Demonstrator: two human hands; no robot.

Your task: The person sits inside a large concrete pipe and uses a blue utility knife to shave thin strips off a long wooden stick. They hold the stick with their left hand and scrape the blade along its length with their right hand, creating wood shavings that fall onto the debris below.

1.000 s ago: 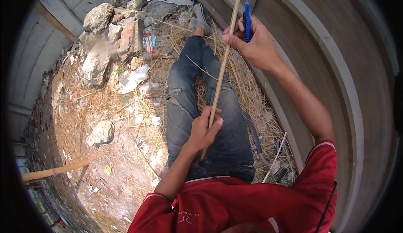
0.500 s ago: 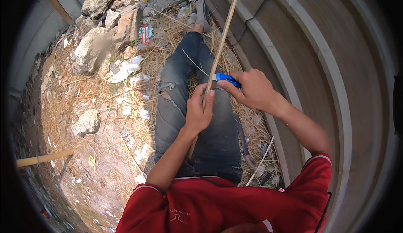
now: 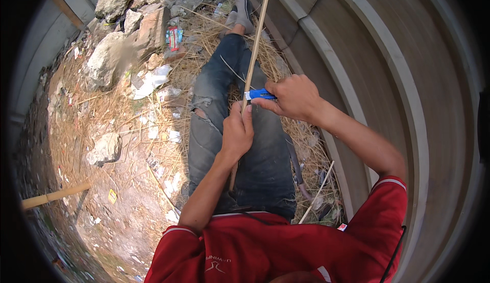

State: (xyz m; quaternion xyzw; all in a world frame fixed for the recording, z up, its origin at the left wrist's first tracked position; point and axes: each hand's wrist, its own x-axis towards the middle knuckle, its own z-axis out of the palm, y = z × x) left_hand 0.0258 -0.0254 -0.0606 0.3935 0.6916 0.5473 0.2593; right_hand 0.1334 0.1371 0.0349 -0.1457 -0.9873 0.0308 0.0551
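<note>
Between my legs runs a long, thin bamboo strip (image 3: 258,35), slanting up past my knees. My left hand (image 3: 238,132) is closed around it over my thighs, thumb on top. A blue box cutter (image 3: 262,94) is gripped in my right hand (image 3: 296,98), just above the left fingers. Its blade end lies against the strip's side. A thin pale shaving (image 3: 230,67) curls away to the left of the strip, over my jeans. The strip's lower end passes under my left wrist and shows again near my lap.
Curved corrugated metal sheeting (image 3: 377,79) rises close on my right. Large stones (image 3: 104,61) lie at the far left, among dry straw and litter. A bamboo piece (image 3: 56,195) juts in at left; a pale stick (image 3: 317,193) lies by my right hip.
My right hand and the box cutter have shifted a little left and down along the strip. The strip's far end has swung left; my left hand has moved slightly.
</note>
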